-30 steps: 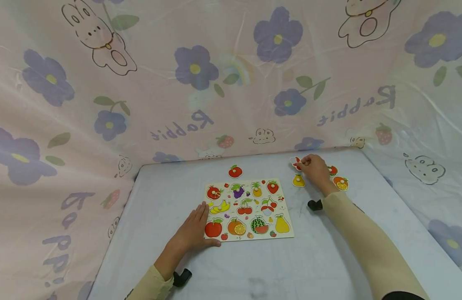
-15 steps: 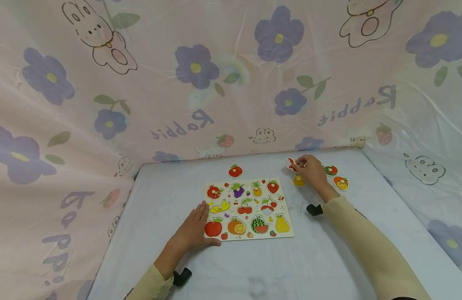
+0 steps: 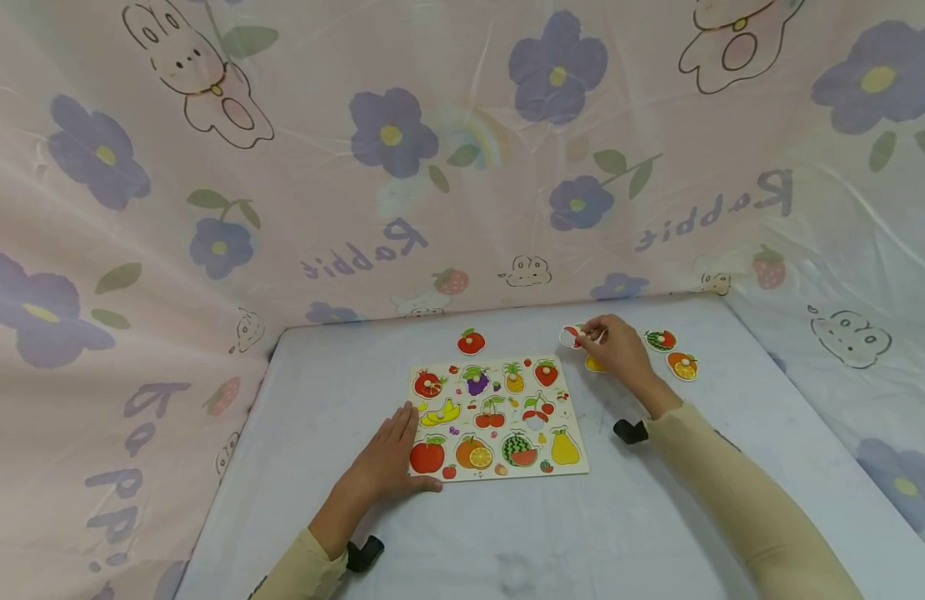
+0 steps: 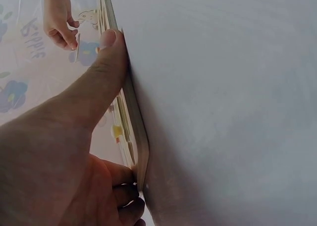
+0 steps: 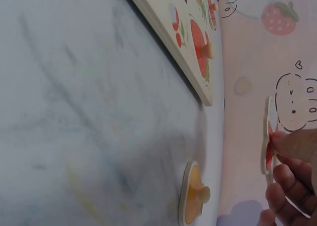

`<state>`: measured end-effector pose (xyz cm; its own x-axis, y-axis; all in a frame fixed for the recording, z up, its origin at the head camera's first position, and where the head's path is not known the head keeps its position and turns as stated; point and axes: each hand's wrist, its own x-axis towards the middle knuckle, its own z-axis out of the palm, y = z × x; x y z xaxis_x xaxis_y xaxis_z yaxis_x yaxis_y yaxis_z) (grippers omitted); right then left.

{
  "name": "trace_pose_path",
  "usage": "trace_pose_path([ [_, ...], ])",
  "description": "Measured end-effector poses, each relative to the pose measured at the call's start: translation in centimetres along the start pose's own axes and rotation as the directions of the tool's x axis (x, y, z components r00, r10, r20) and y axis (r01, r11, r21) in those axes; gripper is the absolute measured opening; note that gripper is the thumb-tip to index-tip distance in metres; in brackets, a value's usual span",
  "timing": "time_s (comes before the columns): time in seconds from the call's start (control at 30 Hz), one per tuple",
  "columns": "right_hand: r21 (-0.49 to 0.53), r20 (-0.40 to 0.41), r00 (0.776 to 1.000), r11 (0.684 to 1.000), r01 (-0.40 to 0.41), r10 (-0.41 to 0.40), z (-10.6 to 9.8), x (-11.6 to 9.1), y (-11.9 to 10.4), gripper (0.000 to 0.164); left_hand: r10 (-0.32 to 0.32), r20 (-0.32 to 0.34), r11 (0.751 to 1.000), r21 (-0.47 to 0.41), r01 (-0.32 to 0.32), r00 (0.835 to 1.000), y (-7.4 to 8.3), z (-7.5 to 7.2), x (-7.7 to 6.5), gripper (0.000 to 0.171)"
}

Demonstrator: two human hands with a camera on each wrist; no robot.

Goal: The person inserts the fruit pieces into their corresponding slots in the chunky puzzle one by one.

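Observation:
A fruit puzzle board lies on the white table. My left hand rests against its near left corner, fingers along the left side and thumb on the front edge. Beyond the board's far right corner, my right hand pinches a red-and-white puzzle piece. In the right wrist view that piece is held edge-on, apart from the table; the fingers cover part of its picture. Below the right hand lies a yellow pear piece with a knob, partly covered by the hand in the head view.
A watermelon piece and an orange piece lie to the right of my right hand. Behind the board sits a red apple-like piece. A patterned curtain rises along the table's back and sides.
My right hand has moved a little to the left with the red-and-white piece, now covering more of the pear piece and uncovering the watermelon piece. The left hand and board stay put.

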<state>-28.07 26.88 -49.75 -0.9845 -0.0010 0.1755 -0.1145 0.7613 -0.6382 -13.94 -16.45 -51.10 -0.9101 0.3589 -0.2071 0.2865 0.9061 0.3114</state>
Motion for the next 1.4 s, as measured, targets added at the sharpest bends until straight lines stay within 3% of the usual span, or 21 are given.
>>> trace_pose_path([
  [0.47,0.043,0.052,0.988,0.989,0.141,-0.143,0.5,-1.6,-0.8,0.016,0.0,-0.002,1.0,-0.008,0.0,1.0,0.1,-0.2,-0.1,0.129],
  [0.87,0.043,0.158,0.971,0.984,0.174,-0.178,0.9,-3.0,-2.0,0.017,0.001,-0.003,1.0,0.001,-0.001,1.0,0.1,-0.1,-0.1,0.128],
  [1.13,0.094,0.242,0.939,0.969,0.229,-0.245,1.2,-3.4,-1.9,0.013,-0.005,-0.001,1.0,0.001,0.005,1.0,0.1,-0.1,-0.1,0.129],
  [1.4,0.147,0.25,0.901,0.934,0.326,-0.354,1.9,-3.7,-1.7,0.014,-0.002,0.0,1.0,0.002,0.002,1.0,0.1,-0.2,-0.1,0.129],
])
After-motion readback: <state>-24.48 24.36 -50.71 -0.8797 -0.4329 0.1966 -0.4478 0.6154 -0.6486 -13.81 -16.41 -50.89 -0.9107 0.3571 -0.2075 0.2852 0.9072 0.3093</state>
